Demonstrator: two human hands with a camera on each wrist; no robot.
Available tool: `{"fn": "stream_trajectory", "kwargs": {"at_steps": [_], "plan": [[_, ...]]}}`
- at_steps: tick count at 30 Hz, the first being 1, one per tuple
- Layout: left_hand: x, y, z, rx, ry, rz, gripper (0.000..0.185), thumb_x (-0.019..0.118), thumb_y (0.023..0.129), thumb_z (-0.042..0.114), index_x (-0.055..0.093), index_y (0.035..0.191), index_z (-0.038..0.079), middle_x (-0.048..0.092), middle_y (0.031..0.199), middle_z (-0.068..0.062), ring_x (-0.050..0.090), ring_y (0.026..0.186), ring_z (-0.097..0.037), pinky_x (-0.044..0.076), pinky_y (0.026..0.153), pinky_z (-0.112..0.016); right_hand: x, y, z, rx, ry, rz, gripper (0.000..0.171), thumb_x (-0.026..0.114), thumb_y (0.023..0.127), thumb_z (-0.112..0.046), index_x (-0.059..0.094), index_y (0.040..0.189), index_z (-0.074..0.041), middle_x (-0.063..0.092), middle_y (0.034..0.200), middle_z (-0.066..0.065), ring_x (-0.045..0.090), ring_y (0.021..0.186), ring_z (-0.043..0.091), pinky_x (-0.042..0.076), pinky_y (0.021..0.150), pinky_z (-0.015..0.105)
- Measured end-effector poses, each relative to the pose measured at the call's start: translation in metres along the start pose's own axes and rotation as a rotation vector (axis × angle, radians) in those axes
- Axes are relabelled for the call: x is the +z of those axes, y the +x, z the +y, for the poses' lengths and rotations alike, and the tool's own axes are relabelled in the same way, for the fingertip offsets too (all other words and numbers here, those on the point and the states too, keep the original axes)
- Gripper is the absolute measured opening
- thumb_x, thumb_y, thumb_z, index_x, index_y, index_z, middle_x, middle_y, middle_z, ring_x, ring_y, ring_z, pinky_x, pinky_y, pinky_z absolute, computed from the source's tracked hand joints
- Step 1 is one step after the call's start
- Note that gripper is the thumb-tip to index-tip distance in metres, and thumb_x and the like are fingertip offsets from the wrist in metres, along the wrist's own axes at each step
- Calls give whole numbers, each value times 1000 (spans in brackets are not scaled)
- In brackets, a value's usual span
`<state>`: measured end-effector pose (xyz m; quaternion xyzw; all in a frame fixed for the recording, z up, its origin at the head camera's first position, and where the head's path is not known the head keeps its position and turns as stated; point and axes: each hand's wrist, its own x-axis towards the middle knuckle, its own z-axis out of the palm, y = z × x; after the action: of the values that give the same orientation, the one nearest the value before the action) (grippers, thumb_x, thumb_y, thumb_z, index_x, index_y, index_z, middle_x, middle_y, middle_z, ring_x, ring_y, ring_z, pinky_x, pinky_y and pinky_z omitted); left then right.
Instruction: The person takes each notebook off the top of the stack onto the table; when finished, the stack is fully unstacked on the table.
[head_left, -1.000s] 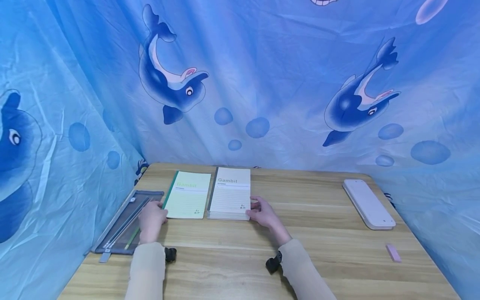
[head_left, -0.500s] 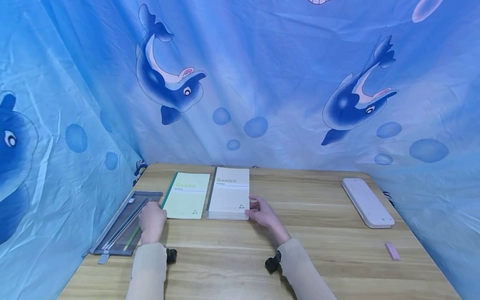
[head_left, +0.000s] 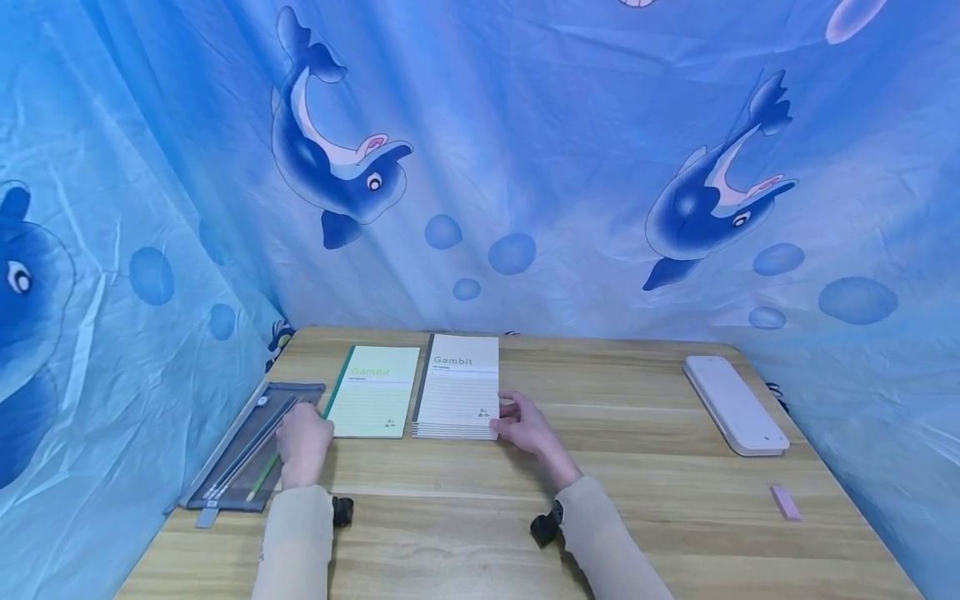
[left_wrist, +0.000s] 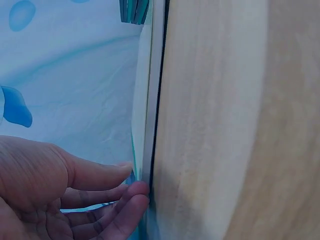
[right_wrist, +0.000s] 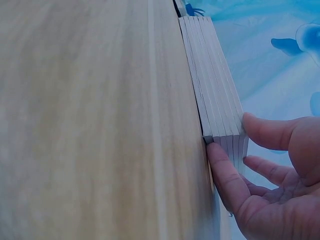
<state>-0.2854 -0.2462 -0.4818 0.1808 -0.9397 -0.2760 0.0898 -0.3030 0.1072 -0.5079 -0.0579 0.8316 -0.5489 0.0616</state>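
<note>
In the head view, a pale green notebook (head_left: 375, 392) with a green spine lies flat on the table. My left hand (head_left: 303, 442) holds its near left corner, the fingers (left_wrist: 135, 192) at the edge and the thumb by the cover. Just right of it lies a stack of white notebooks (head_left: 457, 387) with dark spines, its layered edges showing in the right wrist view. My right hand (head_left: 528, 429) grips the stack's near right corner, thumb on the top cover and fingers (right_wrist: 227, 177) against the side. A narrow gap separates the notebook from the stack.
A grey mesh pencil pouch (head_left: 225, 467) with pencils inside lies at the left, partly under my left hand. At the right are a white case (head_left: 735, 404) and a small pink eraser (head_left: 785, 502). Blue dolphin-print curtains (head_left: 465, 167) enclose the wooden table (head_left: 435, 533).
The pale green notebook has shifted very slightly towards me at its far edge. Both hands stay at the same corners; the head view has shifted a little.
</note>
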Motion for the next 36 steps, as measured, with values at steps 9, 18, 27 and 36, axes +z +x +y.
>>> {"fn": "stream_trajectory", "kwargs": {"at_steps": [9,18,27,36], "plan": [[-5,-2,12,20,-36,12,17,60,90,5,60,82,-10,57,75,-23,56,69,-35,45,59,-43,-1,0,0,19,-1,-1,61,73,88,-7,48,142,-1,61,118,18,61,101,28,54,74,33],[-1,3,29,162,-292,-221,35,63,97,16,62,119,-12,65,106,-28,66,85,-33,55,69,-38,-2,1,0,17,11,-5,58,74,88,-7,50,140,-2,62,116,17,62,99,28,54,74,33],[18,-4,51,292,-407,-352,30,63,98,12,63,115,-13,69,102,-23,69,90,-35,59,76,-37,-3,1,1,25,46,-8,59,74,87,-7,49,140,0,61,115,18,62,97,27,55,76,33],[44,-13,69,347,-382,-329,28,67,94,11,66,114,-9,69,109,-20,68,95,-32,57,80,-42,-1,3,1,21,92,-15,59,73,88,-10,47,140,1,58,116,21,63,95,27,56,74,33]]}}
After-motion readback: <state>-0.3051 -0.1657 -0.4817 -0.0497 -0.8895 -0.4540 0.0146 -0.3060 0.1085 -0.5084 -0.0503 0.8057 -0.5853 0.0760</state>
